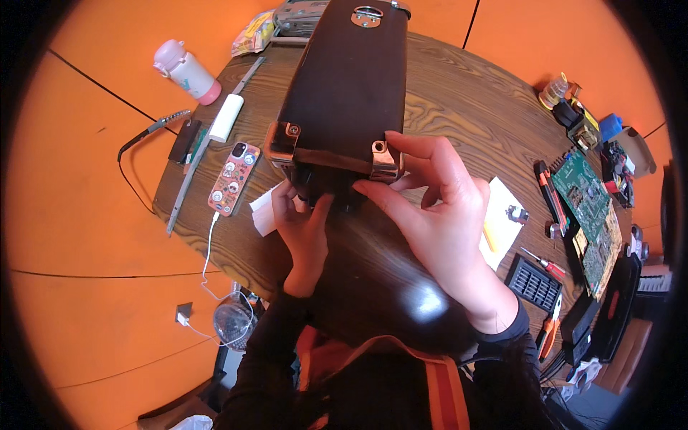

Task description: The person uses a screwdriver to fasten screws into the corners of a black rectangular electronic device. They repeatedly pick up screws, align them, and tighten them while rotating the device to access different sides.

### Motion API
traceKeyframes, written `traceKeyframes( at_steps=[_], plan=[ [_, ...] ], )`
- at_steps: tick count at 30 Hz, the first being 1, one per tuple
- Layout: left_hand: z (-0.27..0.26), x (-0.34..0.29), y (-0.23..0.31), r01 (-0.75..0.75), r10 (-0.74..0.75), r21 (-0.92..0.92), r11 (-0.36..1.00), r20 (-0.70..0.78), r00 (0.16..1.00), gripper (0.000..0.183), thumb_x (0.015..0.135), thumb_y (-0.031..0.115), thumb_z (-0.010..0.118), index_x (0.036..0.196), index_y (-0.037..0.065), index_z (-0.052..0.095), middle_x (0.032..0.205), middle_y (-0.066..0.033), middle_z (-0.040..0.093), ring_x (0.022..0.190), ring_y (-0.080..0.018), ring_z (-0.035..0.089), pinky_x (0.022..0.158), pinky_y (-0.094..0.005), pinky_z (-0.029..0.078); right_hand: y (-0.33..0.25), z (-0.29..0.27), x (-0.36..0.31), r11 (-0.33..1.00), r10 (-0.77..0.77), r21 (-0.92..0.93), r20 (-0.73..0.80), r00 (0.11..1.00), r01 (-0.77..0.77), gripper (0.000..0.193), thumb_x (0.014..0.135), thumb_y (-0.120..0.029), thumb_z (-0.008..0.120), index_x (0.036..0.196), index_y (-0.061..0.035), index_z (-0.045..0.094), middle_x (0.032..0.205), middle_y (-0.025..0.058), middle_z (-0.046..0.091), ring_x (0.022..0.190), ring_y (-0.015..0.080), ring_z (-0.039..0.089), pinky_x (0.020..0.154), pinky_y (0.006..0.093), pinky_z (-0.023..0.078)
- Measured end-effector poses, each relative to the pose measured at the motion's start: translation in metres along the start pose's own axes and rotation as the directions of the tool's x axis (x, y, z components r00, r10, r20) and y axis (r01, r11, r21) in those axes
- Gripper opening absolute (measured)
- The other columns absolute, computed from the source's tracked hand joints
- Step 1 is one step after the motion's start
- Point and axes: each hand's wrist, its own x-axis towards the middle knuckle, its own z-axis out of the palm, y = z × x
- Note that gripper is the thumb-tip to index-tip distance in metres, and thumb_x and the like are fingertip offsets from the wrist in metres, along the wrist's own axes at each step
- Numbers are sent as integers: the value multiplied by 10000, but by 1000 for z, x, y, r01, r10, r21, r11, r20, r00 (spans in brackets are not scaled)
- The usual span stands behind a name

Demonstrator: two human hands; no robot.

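A long black case (344, 86) with shiny metal corner pieces stands on the table in front of me, its near end toward me. The near right corner piece (385, 161), with a hole in its top, is between the thumb and forefinger of my right hand (448, 204). My left hand (302, 226) is closed at the dark near end of the case, below the near left corner piece (282, 145). Its fingertips are in shadow, and what they hold is hidden. On top of the case, at its far end, sits a metal ring plate (368, 16).
At left lie a phone (234, 179) on a white cable, a metal strip (193, 172), a white stick (227, 118) and a pink-and-white bottle (186, 74). At right are white paper (505, 218), a green circuit board (577, 190), a screwdriver bit set (534, 283), a red screwdriver (550, 266) and orange-handled pliers (550, 335).
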Motion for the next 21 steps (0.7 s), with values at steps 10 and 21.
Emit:
traceKeyframes(
  at_steps=[10, 21],
  plan=[
    [18, -36, 21, 283, -283, 30, 959, 17, 959, 488, 791, -83, 588, 1225, -12, 376, 1220, -107, 425, 1163, -195, 425, 1000, -334, 356, -6, -18, 5, 984, -40, -174, -35, 999, 34, 362, 662, -33, 766, 1003, -17, 647, 848, 36, 671, 670, 58, 604, 505, 160, 394],
    [-4, 29, 53, -57, -29, 318, 946, 258, 966, 376, 915, 132, 449, 1247, -45, 451, 1230, -156, 492, 1186, -207, 444, 977, -321, 357, 24, -78, 1, 998, 34, 42, 30, 999, -35, 477, 712, -73, 734, 1163, -24, 589, 1049, 107, 653, 929, 152, 616, 803, 259, 466]
  ],
)
